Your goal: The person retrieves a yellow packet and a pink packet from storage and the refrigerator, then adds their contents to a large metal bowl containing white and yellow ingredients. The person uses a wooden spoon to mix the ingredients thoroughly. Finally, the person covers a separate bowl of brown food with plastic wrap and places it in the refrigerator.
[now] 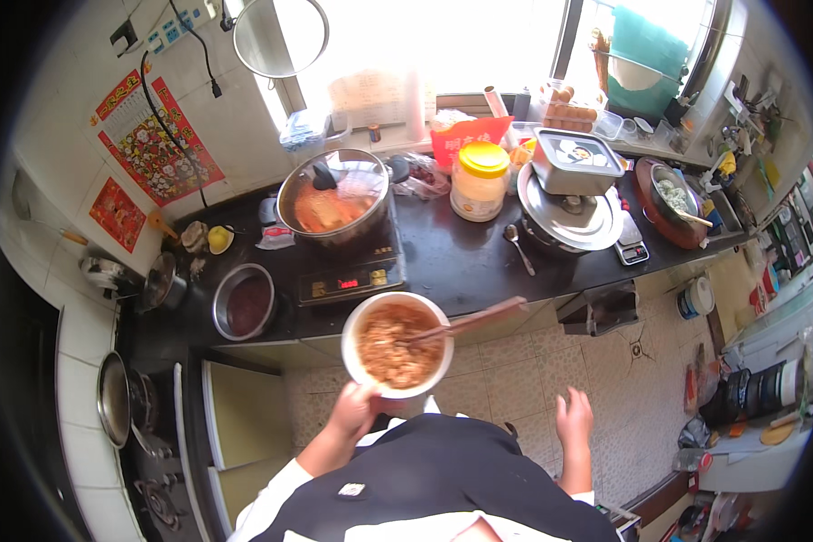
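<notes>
My left hand [353, 410] grips the near rim of a white bowl [350, 339] held in front of the counter edge. A brown chopped food mixture [391, 352] fills much of the bowl, and wooden chopsticks [481, 317] rest in it, pointing right. My right hand [574, 413] is off to the right above the floor, fingers apart, holding nothing. Beyond the bowl, a glass-lidded pot [335, 232] with reddish food stands on an induction cooker [352, 279]. A metal bowl [218, 301] of dark red contents sits to its left.
The dark counter [440, 271] bears a yellow-lidded jar [481, 183], a spoon [520, 252], a lidded metal pot [606, 234] under a rectangular container [576, 162], and a kitchen scale [632, 252]. A gas stove [162, 505] lies at lower left. A dark bin [599, 313] hangs below the counter.
</notes>
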The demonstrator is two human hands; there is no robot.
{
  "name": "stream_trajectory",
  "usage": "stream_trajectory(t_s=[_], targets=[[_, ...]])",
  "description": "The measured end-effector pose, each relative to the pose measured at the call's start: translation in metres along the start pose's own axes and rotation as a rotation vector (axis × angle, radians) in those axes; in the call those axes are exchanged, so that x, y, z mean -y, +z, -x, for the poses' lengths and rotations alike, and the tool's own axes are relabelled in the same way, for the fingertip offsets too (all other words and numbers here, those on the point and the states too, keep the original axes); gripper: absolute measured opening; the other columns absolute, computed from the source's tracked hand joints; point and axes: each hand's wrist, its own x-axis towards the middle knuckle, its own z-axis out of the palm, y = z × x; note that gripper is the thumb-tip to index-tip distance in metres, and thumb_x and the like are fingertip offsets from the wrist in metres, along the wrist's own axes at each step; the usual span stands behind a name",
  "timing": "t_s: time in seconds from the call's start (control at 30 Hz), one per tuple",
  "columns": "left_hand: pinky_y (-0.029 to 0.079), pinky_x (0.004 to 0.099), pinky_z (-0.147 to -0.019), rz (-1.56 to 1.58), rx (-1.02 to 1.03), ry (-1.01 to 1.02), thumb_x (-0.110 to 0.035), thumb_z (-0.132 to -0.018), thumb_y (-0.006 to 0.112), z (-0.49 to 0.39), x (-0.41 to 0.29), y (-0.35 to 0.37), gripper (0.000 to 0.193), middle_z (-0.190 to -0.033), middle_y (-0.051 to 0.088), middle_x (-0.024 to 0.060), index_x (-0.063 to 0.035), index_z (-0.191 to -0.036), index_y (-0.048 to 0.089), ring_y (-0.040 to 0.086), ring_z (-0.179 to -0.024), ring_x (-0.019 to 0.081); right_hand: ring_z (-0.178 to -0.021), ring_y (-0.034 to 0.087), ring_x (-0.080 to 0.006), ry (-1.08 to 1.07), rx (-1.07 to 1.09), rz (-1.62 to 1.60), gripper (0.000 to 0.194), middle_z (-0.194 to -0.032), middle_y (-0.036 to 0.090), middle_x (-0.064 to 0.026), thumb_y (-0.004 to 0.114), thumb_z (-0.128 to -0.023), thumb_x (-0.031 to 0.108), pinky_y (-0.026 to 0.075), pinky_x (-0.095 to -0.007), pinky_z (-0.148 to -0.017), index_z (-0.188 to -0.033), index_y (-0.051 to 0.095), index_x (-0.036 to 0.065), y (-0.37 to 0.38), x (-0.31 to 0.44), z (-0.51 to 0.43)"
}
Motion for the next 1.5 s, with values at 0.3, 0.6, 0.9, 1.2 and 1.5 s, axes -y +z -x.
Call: stream_trajectory(t_s=[0.3, 0.6, 0.9, 1.2, 1.5], targets=[[0.055, 0.0327, -0.078, -0.215, 0.498, -0.4, -0.015, -0.082, 0.047, -0.074, 0.106, 0.238, 0.06, -0.111, 0.058, 0.0151, -0.0088, -0.136, 0.022, 0.065, -0.09, 0.0226, -0.093, 0.057, -0.0361, 0.364, -0.037, -0.038, 0.029, -0.101, 0.059, -0.0197, 0.059, -0.083, 0.014, 0.047, -0.0412, -0.081, -0.108, 0.058, -0.002, -0.09, -0.169, 0.045], [0.055, 0.0325, -0.075, -0.46, 0.812, -0.539, -0.011, -0.085, 0.05, -0.183, 0.237, 0.478, 0.05, -0.117, 0.056, 0.0155, -0.0034, -0.133, 0.035, 0.063, -0.091, 0.0223, -0.096, 0.057, -0.0386, 0.715, -0.195, 0.129, 0.031, -0.103, 0.058, -0.0213, 0.058, -0.084, 0.015, 0.046, -0.043, -0.082, -0.11, 0.057, -0.002, -0.161, -0.323, 0.023], [0.053, 0.0356, -0.074, -0.781, 1.165, -0.714, -0.01, -0.084, 0.044, -0.223, 0.383, 0.78, 0.044, -0.111, 0.059, 0.0162, -0.0003, -0.127, 0.039, 0.063, -0.09, 0.0249, -0.094, 0.057, -0.0383, 1.28, -0.43, -0.06, 0.031, -0.099, 0.06, -0.02, 0.06, -0.083, 0.021, 0.046, -0.0433, -0.081, -0.105, 0.059, 0.0, -0.22, -0.415, 0.066], [0.053, 0.0387, -0.076, -0.966, 1.4, -0.988, -0.008, -0.082, 0.04, -0.145, 0.622, 0.975, 0.047, -0.108, 0.059, 0.0202, 0.0024, -0.127, 0.036, 0.064, -0.09, 0.0301, -0.09, 0.059, -0.0356, 1.567, -0.568, -0.175, 0.033, -0.097, 0.06, -0.016, 0.061, -0.082, 0.028, 0.048, -0.0438, -0.078, -0.106, 0.06, 0.005, -0.188, -0.604, 0.088], [0.053, 0.0438, -0.076, -1.102, 1.466, -1.021, -0.011, -0.079, 0.043, -0.02, 0.797, 1.152, 0.038, -0.105, 0.06, 0.0202, 0.0025, -0.115, 0.042, 0.064, -0.089, 0.0357, -0.092, 0.058, -0.0354, 1.672, -0.838, -0.174, 0.034, -0.1, 0.06, -0.0162, 0.059, -0.083, 0.03, 0.048, -0.043, -0.078, -0.107, 0.059, 0.006, -0.357, -0.775, 0.182]])
